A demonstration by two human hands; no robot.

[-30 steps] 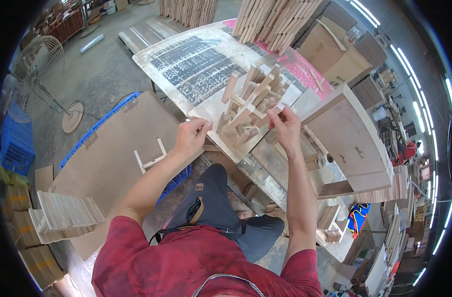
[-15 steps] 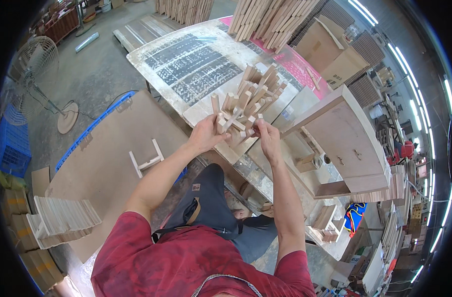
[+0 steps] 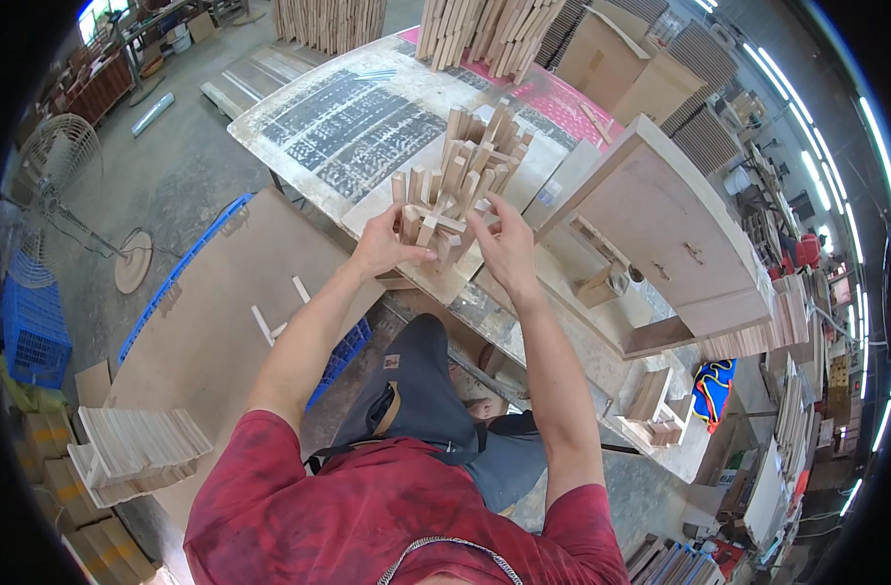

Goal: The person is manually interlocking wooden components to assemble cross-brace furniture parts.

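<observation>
The worktable (image 3: pixel 299 107), the largest thing in view, runs from far left to near right, its grey top scuffed and patched with dark marks; a brown board (image 3: pixel 201 331) lies to the near left, below the table's edge, with a small pale wooden piece (image 3: pixel 275 317) on it; an open-fronted cabinet (image 3: pixel 679 244) stands to the right of the hands, its flat side turned up; a fan (image 3: pixel 60 166) stands on the floor at far left, beside a blue crate (image 3: pixel 31 327); a stack of slats (image 3: pixel 138 448) sits at near left; more upright sticks (image 3: pixel 499 29) lean at the far edge of the table.

The cluster (image 3: pixel 460 185) of pale wooden sticks stands on a light board on the table, roughly centre, just far of both hands; the sticks stand mostly upright, some tilted, packed close together.

The left hand (image 3: pixel 387 244) touches the near left of the cluster, fingers curled, thumb and fingertips pinching a short stick at its base; the right hand (image 3: pixel 504 244) is at the near right side, fingers partly spread and bent, fingertips against the sticks; whether it grips one cannot be told.
</observation>
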